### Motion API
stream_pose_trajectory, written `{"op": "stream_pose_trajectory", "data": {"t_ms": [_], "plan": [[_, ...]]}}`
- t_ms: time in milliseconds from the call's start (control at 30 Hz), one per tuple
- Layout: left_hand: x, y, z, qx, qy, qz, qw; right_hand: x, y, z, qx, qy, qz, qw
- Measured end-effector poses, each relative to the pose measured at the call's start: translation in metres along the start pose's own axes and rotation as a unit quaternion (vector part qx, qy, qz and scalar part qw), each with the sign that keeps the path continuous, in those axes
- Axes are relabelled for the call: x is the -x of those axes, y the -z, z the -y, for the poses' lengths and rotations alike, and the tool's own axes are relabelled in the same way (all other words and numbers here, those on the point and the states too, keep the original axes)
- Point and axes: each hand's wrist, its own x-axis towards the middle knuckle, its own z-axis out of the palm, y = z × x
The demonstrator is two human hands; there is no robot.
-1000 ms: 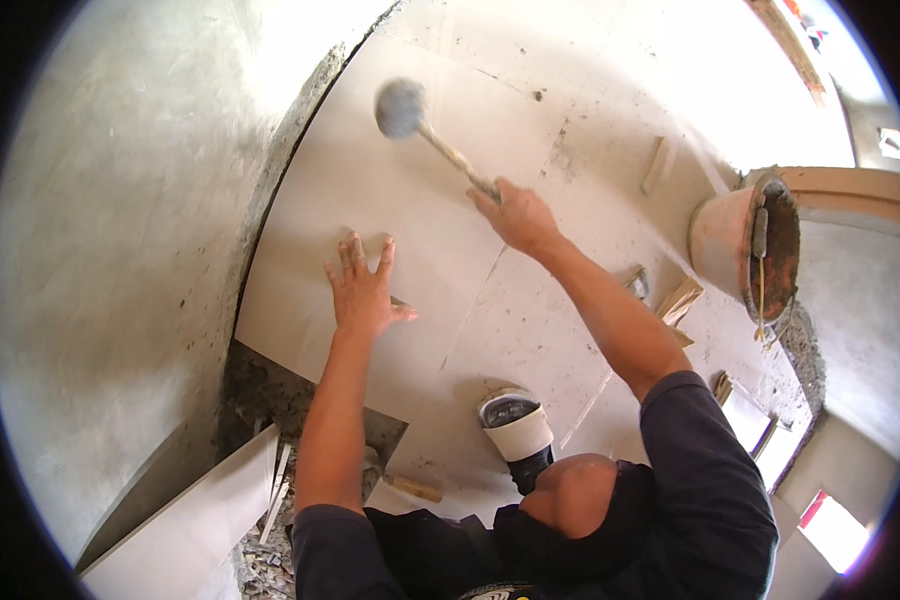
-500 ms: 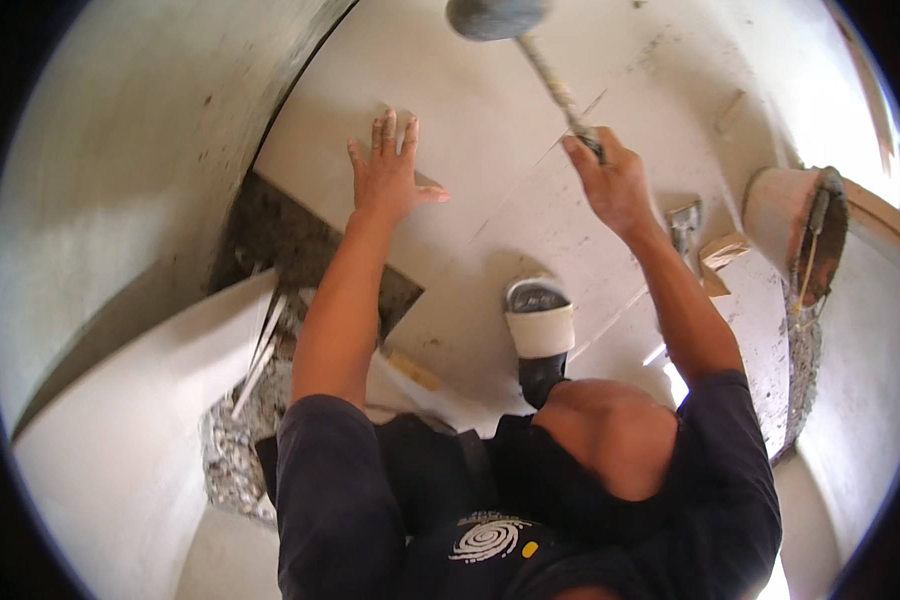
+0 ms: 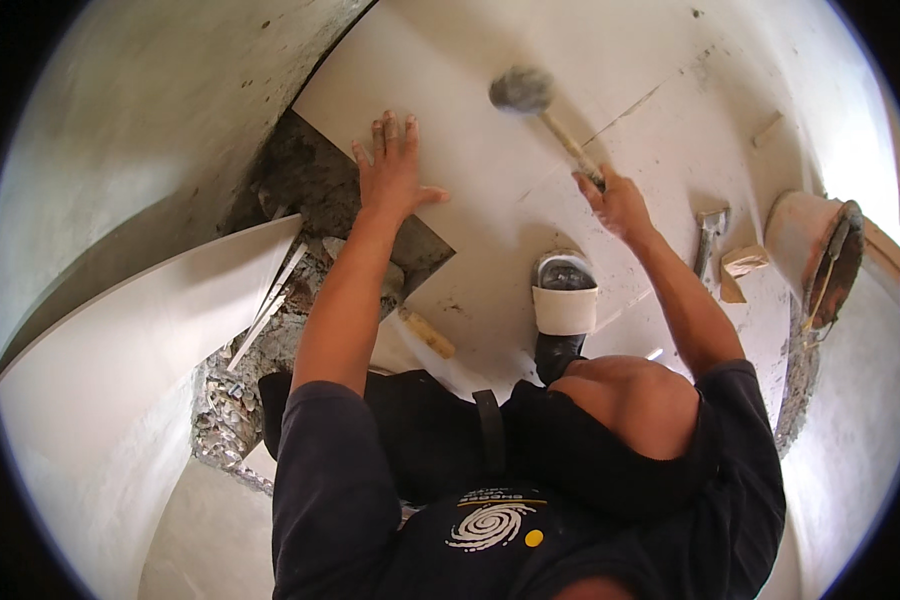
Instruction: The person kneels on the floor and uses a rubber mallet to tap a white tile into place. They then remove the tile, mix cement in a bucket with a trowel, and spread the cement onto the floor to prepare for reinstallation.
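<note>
My right hand (image 3: 618, 206) is closed round the lower end of the pale handle of a rubber mallet (image 3: 522, 91). Its dark round head is over the pale floor tile (image 3: 450, 90), blurred by motion; I cannot tell whether it touches. With fingers spread, my left hand (image 3: 391, 178) lies on the same tile near its edge. Beside that hand, partly behind my left forearm, a dark patch of mortar (image 3: 315, 165) shows where the tiles stop.
A large loose tile (image 3: 160, 290) leans at the left by thin strips and rubble (image 3: 232, 410). A wood-handled tool (image 3: 426, 333) lies near my knee. At right are a hammer (image 3: 708, 240), a wooden piece (image 3: 744, 263) and a mortar-stained bucket (image 3: 815, 250). My foot in a slide sandal (image 3: 565, 300) rests on the tiles.
The mallet has swung lower and nearer to me, its head coming fully into view. My left hand stays spread, now closer to the tile's edge. The whole view has shifted slightly.
</note>
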Motion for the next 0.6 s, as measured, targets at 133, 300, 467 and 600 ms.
{"op": "stream_pose_trajectory", "data": {"t_ms": [133, 300, 467, 600], "plan": [[0.000, -0.002, 0.001, 0.004, -0.006, 0.006, 1.000, -0.018, -0.003, 0.023, -0.100, 0.131, -0.070, 0.984], [0.000, -0.002, -0.001, -0.010, -0.002, -0.010, 1.000, -0.057, -0.004, 0.058, 0.001, 0.138, -0.061, 0.989], [0.001, 0.000, -0.001, 0.004, -0.005, -0.016, 1.000, -0.069, -0.008, 0.079, -0.053, 0.189, -0.026, 0.980], [0.002, -0.001, -0.003, -0.016, -0.001, 0.001, 1.000, -0.048, -0.010, 0.066, 0.011, 0.182, -0.035, 0.983]]}}
